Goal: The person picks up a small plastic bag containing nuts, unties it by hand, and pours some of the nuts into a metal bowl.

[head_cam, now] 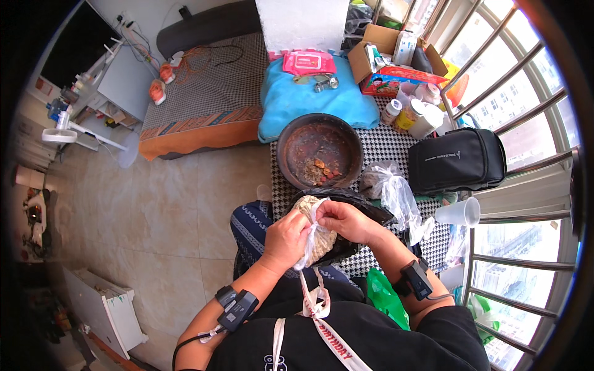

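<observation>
Both my hands are at the gathered neck of a clear plastic bag filled with pale, dry pieces. My left hand grips the plastic from the left side, its fingers curled. From the right, my right hand pinches the same neck between thumb and fingers. Beneath the filled bag lies an open black plastic bag over my lap. Just beyond it, a round dark bowl holds dried bits, with orange and red pieces near its lower side.
A knotted clear bag and black case lie right of the bowl on the checked cloth. Jars, a cardboard box and a blue cushion stand beyond. A plastic cup lies near the window bars; a green bag is beside me.
</observation>
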`<state>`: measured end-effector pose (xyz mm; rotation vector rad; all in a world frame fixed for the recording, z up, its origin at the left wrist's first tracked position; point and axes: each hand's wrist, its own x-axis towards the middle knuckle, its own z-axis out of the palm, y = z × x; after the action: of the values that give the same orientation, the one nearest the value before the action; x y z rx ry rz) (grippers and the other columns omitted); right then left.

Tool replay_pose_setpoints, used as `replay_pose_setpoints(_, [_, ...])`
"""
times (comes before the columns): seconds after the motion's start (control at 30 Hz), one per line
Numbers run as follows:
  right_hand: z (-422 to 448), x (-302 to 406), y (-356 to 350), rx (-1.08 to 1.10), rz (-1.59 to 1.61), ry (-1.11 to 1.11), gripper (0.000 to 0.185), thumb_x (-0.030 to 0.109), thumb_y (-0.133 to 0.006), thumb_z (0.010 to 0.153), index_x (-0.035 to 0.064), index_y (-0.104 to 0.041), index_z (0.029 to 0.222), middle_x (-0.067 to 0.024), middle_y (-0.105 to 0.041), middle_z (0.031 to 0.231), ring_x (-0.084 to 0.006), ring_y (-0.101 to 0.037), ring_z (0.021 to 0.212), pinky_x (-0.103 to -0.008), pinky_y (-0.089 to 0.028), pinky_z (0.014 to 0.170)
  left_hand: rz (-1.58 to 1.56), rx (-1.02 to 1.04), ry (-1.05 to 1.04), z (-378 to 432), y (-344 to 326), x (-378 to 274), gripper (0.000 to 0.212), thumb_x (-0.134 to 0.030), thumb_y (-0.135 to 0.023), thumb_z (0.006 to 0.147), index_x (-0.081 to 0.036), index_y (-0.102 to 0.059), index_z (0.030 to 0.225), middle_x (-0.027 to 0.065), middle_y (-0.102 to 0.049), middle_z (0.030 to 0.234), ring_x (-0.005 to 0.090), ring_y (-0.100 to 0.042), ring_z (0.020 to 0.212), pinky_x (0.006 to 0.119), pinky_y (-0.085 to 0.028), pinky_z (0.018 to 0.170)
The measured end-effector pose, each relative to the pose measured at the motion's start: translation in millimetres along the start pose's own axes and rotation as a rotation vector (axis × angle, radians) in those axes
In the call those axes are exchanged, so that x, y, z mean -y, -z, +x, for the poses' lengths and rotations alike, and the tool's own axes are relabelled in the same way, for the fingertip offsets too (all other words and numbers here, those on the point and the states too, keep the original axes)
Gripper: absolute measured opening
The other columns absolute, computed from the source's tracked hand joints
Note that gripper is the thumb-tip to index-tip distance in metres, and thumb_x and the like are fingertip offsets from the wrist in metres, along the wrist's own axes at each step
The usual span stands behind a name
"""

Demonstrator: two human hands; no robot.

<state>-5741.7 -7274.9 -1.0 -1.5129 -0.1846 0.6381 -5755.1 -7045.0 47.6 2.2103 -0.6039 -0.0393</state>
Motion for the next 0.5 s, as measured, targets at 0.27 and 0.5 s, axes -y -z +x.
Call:
replay_pose_setpoints(0.27, [-8,17,-4,-0.027,-0.249,0.094,0.011,0.008,-0.075,0.100,0.0051,-0.069,0.108,-0.0056,-0.069,0.092,-0.0189,-0.067,0.088,-0.0353,-0.056,0.084,-0.324,0.000,0.133,-8,-4,22,0.011,0.005,-0.075,0.092,0.001,-0.064,0.093,0.0089,-0.064,0.091,0.0206,-0.066,0.080,0.033,-0.054,0.074])
replay_pose_setpoints(0.5, [-11,21,-20,-0.243,-0.669,0.277,0.017,0.017,-0.080,0.091,0.0071,-0.071,0.101,-0.0129,-0.072,0.097,-0.0370,-0.072,0.095,-0.0472,-0.058,0.081,-0.666,0.087,0.261,-13,-10,38,0.011,0.003,-0.072,0.099,-0.001,-0.063,0.096,0.0006,-0.062,0.097,0.0088,-0.061,0.089,0.027,-0.052,0.081])
